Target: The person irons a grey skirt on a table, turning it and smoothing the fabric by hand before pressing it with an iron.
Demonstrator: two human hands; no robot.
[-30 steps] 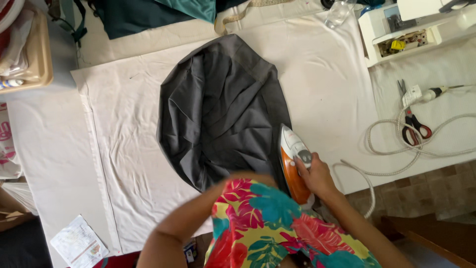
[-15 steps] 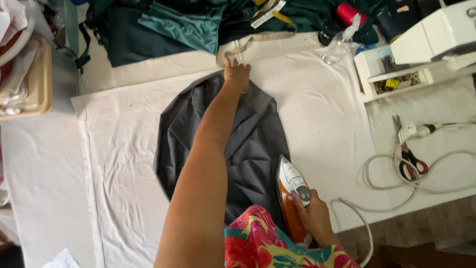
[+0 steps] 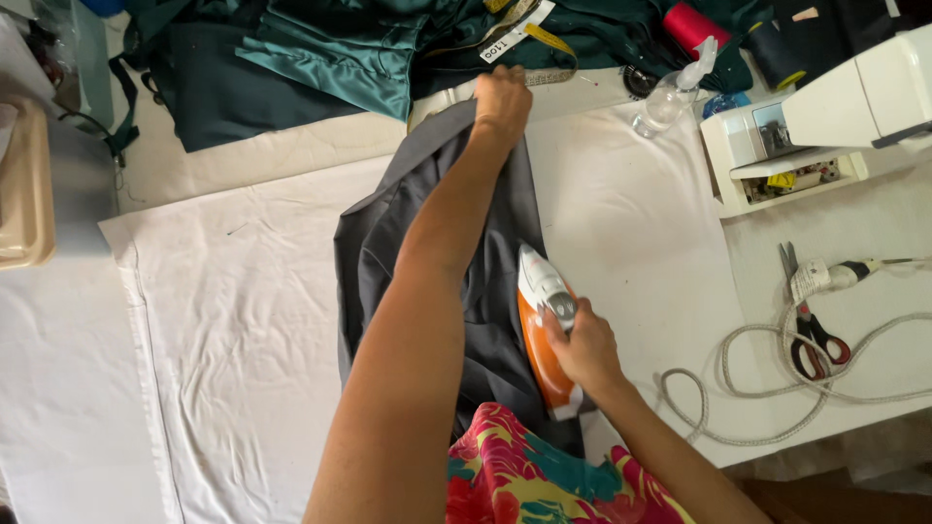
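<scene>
A white sheet (image 3: 243,320) covers the table, and on it lies the dark grey garment (image 3: 388,252), running from the person's body up toward the far edge. Half a second ago it lay much the same; a second ago it was spread wide and round, with no arm over it. Beyond it sits a heap of green satin cloth (image 3: 330,49), more of which shows now than before. To the right stands a white sewing machine (image 3: 825,116), with a coiled white cord (image 3: 777,388) and red-handled scissors (image 3: 811,325) nearer.

The left hand (image 3: 502,97) is stretched out far, fingers closed on the garment's top edge, as it was half a second back. The right hand (image 3: 582,344) is wrapped around the handle of the orange and white iron (image 3: 544,325), which rests on the garment's right side, its tip pointing away. The iron sits a little further up the cloth than before. A clear spray bottle (image 3: 670,92) lies near the machine.
</scene>
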